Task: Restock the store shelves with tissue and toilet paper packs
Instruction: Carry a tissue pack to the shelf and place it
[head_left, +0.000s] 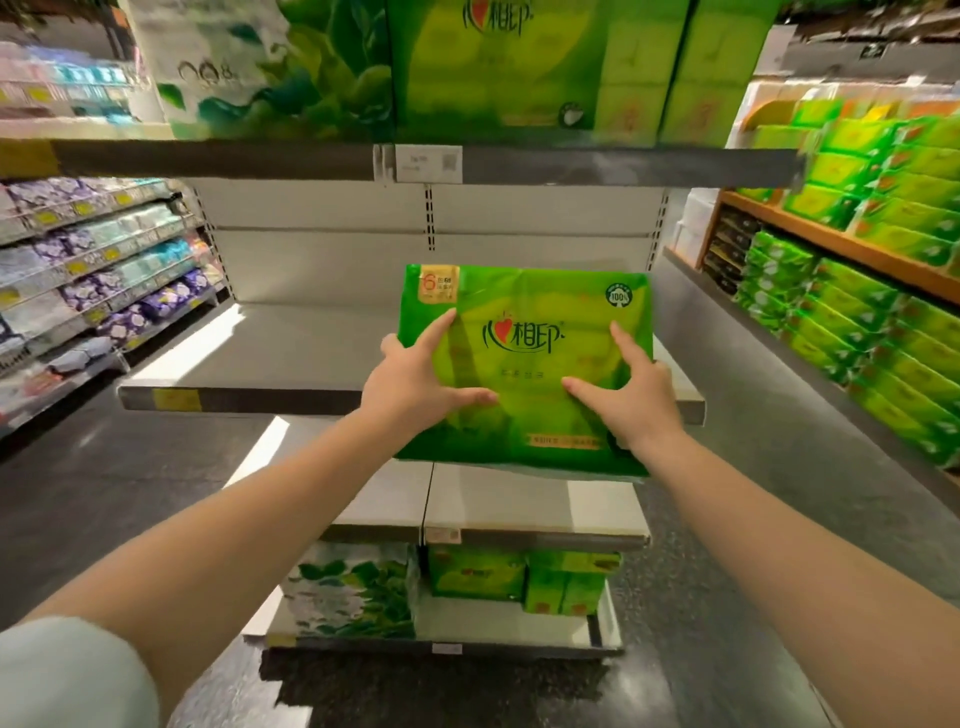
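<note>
A green tissue pack (524, 306) with a red heart logo is held up in front of the middle shelf (270, 358), its front face toward me. My left hand (415, 376) holds its left edge, index finger and thumb spread across the face and the other fingers hidden behind. My right hand (631, 395) holds its right edge in the same way. The pack's lower half hangs past the shelf's front edge. I cannot tell whether it touches the shelf board.
Large green packs (519, 67) fill the top shelf above. Below, a bare shelf (530, 499) and a bottom shelf with green packs (475, 574). More green packs (857, 312) line the right aisle rack; purple and blue packages (104, 270) line the left rack.
</note>
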